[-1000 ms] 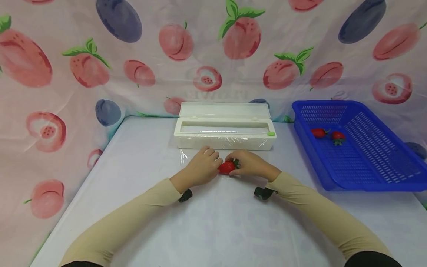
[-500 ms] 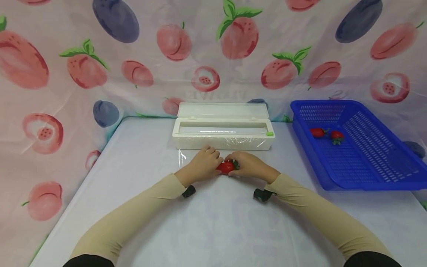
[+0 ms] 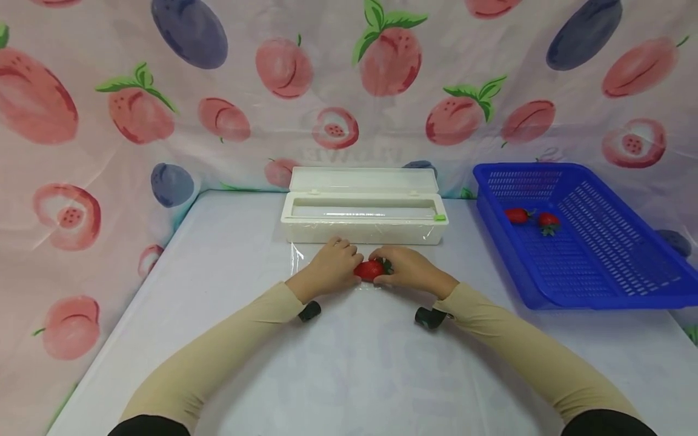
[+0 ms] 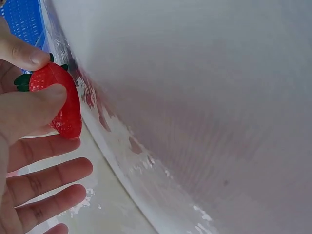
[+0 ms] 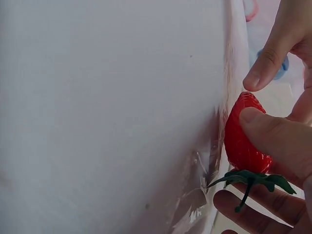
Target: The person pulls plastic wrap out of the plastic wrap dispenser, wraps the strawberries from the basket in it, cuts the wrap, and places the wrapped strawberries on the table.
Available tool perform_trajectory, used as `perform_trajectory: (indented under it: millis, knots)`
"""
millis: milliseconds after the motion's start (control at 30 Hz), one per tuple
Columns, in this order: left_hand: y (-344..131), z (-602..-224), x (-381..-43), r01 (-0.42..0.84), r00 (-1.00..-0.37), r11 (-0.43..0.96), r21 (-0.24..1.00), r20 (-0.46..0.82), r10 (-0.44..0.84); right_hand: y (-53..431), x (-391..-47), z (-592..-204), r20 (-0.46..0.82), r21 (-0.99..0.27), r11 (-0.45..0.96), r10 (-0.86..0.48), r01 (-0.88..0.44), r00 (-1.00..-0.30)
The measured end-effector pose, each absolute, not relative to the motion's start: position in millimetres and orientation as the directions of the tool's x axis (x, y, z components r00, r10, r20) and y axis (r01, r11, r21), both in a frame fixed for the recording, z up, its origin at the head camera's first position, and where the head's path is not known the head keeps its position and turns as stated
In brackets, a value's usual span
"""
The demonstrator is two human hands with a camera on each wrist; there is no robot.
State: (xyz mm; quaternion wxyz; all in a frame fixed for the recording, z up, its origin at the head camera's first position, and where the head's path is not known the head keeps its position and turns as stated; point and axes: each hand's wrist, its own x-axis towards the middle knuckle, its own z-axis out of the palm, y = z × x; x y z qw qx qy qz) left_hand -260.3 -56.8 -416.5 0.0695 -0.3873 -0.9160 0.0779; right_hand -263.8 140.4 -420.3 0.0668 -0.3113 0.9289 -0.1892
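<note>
While both hands meet at the centre of the worktop, the red strawberry (image 3: 369, 270) lies between them, lengthwise across, its tip towards the person's left and its dark green leaves (image 5: 253, 178) towards the right. The right hand (image 3: 411, 269) grasps it near the leafy end; its thumb presses the red side, and its other fingers lie behind, beside the leaves. The left hand (image 3: 331, 270) is at the tip. Its fingers are released, extended and slightly spread, with the thumb at the berry's end; whether that thumb pinches cannot be told. Clear film (image 3: 297, 257) spreads beneath, glossy and wrinkled in both wrist views; whether the berry rests on it or is held just above it cannot be determined. Directly behind stands a white box (image 3: 365, 233), its lid (image 3: 363, 180) raised at the back, a pale roll (image 3: 354, 212) inside and a green tab (image 3: 440, 218) at its right end. Film also clings to the box front. To the person's right is a blue basket (image 3: 621, 301) containing two smaller strawberries (image 3: 548, 223), near each other. A white cloth (image 3: 360, 369) covers the table, and a fruit-printed backdrop (image 3: 376, 130) hangs behind.
</note>
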Motion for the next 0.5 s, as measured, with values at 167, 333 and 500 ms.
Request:
perform_trajectory:
  millis: [167,333,500]
  knots:
    - [-56.9,-418.1,-263.3,0.689,-0.701,0.696,-0.200,0.060,0.711,139.4,-266.2,-419.6,-0.010,-0.405,0.735,-0.599,-0.544,-0.801]
    - [-55.0,-420.2,-263.9,0.695,-0.686,0.685,-0.220,0.081,0.723,139.8,-266.8,-420.3,-0.006,-0.403,0.725,-0.612,-0.558,-0.791]
    - [-54.1,-420.6,-262.0,0.701,-0.678,0.679,-0.219,0.091,0.729,148.9,-261.6,-414.5,-0.003,-0.368,0.743,-0.602,-0.559,-0.799]
